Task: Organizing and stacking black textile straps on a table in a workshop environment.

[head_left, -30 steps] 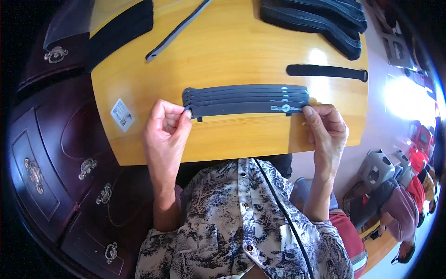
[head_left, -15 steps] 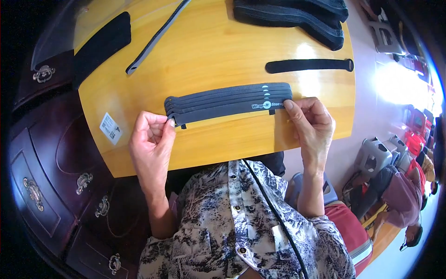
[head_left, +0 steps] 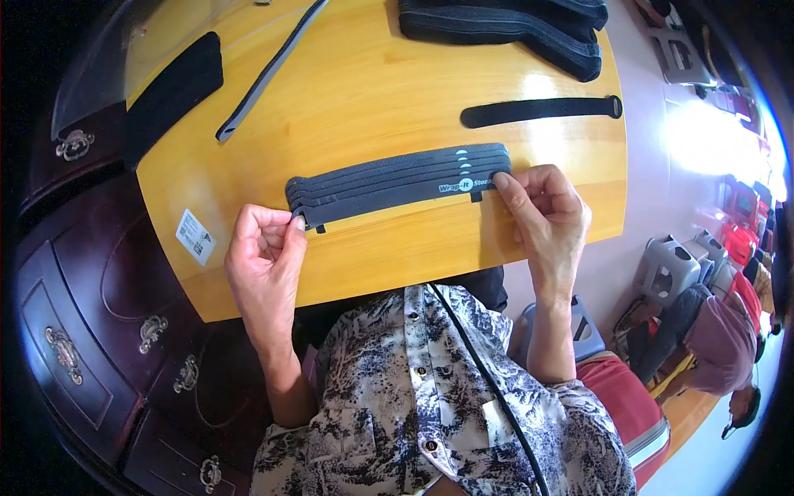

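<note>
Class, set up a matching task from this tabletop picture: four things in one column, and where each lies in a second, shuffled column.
Things:
1. stacked grey straps
2. single black strap
3. white sticker
4. pile of black straps

Places:
a. far edge of the wooden table
b. table's left side, by the left hand
c. between both hands, the right hand at one end
d. alone, beyond the right hand

Pairs: 1-c, 2-d, 3-b, 4-a

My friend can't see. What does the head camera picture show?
Two hands, the left hand and right hand, hold the ends of a stack of dark straps flat on a yellow wooden table. More black straps lie farther back.
</note>
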`<control>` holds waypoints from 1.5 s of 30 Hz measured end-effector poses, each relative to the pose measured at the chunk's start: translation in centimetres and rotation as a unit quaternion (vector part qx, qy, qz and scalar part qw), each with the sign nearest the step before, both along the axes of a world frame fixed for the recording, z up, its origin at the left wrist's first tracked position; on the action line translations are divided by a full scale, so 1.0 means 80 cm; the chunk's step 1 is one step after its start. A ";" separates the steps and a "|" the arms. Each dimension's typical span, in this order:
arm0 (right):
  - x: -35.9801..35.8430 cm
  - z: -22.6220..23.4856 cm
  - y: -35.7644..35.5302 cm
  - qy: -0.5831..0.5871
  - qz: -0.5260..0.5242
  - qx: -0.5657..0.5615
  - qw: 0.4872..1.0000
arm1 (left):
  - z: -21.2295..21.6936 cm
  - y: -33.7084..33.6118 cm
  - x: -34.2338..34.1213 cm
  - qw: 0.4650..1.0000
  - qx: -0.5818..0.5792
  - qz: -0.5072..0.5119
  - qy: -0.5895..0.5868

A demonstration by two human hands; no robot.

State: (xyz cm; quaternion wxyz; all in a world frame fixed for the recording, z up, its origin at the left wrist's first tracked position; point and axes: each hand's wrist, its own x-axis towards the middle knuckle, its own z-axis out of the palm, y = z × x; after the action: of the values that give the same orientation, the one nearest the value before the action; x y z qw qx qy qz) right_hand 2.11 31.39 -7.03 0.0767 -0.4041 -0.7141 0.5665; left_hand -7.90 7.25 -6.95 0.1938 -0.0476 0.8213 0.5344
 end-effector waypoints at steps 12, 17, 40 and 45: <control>-0.012 0.010 0.028 -0.019 0.061 -0.095 0.993 | 0.015 -0.004 -0.006 0.999 -0.016 -0.040 -0.022; -0.014 0.014 0.029 -0.043 0.070 -0.075 0.994 | 0.012 -0.012 -0.001 1.000 -0.009 -0.024 -0.011; -0.042 0.006 -0.039 0.045 0.350 0.215 0.911 | 0.002 0.033 0.012 0.955 -0.072 -0.197 0.209; -0.039 0.025 0.023 0.094 0.271 0.243 0.926 | 0.000 0.028 0.011 0.949 -0.074 -0.203 0.228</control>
State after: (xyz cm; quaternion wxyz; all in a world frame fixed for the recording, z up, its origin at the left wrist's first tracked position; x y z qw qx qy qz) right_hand -1.02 33.23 -5.07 0.0830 -0.1085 -0.9018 0.4100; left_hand -7.05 9.47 -6.93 0.1011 0.2288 0.8734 0.4179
